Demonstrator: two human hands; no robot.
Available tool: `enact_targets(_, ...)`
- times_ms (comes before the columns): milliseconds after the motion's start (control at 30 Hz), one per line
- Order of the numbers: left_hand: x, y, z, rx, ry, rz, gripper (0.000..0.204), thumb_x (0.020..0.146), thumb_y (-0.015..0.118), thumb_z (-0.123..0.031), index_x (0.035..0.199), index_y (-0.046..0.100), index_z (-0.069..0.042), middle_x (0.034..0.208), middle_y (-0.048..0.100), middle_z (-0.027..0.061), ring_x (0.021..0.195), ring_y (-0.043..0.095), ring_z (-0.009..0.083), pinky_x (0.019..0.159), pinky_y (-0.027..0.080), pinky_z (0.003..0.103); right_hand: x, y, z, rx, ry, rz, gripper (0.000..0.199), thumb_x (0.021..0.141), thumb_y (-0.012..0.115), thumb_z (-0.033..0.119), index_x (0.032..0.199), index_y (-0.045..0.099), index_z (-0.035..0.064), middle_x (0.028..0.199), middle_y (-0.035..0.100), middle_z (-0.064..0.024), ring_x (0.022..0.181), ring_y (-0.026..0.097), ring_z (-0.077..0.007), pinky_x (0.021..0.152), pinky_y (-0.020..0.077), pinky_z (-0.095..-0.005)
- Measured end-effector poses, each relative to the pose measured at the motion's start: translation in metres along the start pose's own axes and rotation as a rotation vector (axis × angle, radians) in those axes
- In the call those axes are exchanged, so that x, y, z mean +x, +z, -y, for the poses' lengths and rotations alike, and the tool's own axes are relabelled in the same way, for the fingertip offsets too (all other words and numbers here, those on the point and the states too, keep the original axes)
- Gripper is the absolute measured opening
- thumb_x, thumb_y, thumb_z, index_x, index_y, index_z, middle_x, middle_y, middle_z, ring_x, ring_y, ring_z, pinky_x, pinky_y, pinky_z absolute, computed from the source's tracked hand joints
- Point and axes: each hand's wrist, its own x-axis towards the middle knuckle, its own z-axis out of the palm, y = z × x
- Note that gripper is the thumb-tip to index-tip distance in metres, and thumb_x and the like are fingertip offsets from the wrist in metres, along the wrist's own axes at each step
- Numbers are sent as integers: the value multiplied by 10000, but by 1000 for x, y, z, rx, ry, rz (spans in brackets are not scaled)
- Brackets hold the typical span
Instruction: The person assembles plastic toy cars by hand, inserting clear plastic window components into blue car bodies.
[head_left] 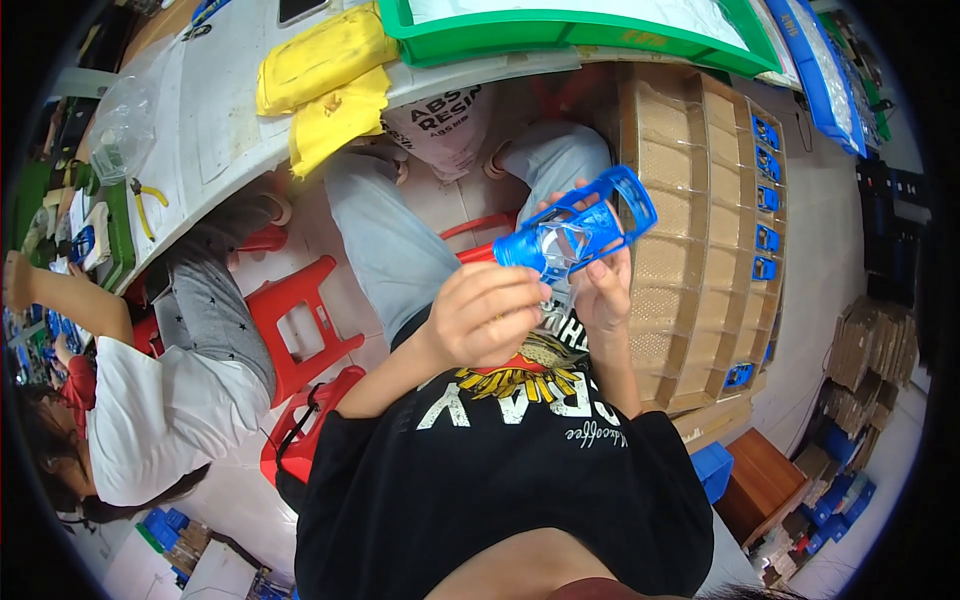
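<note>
Blue plastic fills the space between both hands: a toy car body (585, 225), held up in front of the chest above the person's lap. Nearest the camera, the left hand (485, 315) is curled, its fingertips pressed together on the low, left end of the shell, where a clear window insert (562, 248) shows against the blue. Just beyond it the right hand (600, 285) cradles the shell from underneath, fingers closed around its lower edge. The body's long axis runs from lower left to upper right, rising away from the left hand — so the left hand sits at the near end and the far end, with its open window frame, points toward the cardboard divider tray (700, 240) standing to the right. That tray carries a few more blue pieces (765, 200) along its outer column. Farther off lie a red stool (300, 320), a co-worker's white sleeve (150, 410), and — on the white table (210, 110) — yellow cloth (325, 85) and a green bin (600, 30).
</note>
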Motion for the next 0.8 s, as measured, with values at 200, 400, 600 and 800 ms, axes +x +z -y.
enact_targets(200,17,-4,-10,-208,-266,-120,279,573,591,78,810,514,-45,830,607,73,727,585,233,622,424,302,3,-10,4,-615,-486,124,628,657,688,80,1159,321,-4,1164,429,-225,1114,434,-306,941,343,-417)
enact_targets(400,32,1,-20,-128,-244,-103,255,567,613,54,789,535,-44,826,611,70,711,589,211,590,424,293,2,-5,4,-899,-784,97,575,692,706,228,1079,330,30,1130,445,-218,1064,477,-339,938,351,-442)
enact_targets(600,43,2,-27,-80,-295,25,260,536,675,45,742,550,-52,801,623,71,733,609,196,612,414,268,-6,-5,6,-1094,-954,30,329,805,560,119,1033,327,77,1102,459,-213,1019,510,-346,889,427,-453)
enact_targets(800,54,0,-29,19,-327,280,333,714,630,-274,909,551,-15,989,570,106,1004,509,259,848,336,385,-4,-2,9,-1175,-1041,42,349,790,588,127,1009,320,78,1107,442,-183,1023,507,-340,861,460,-437)
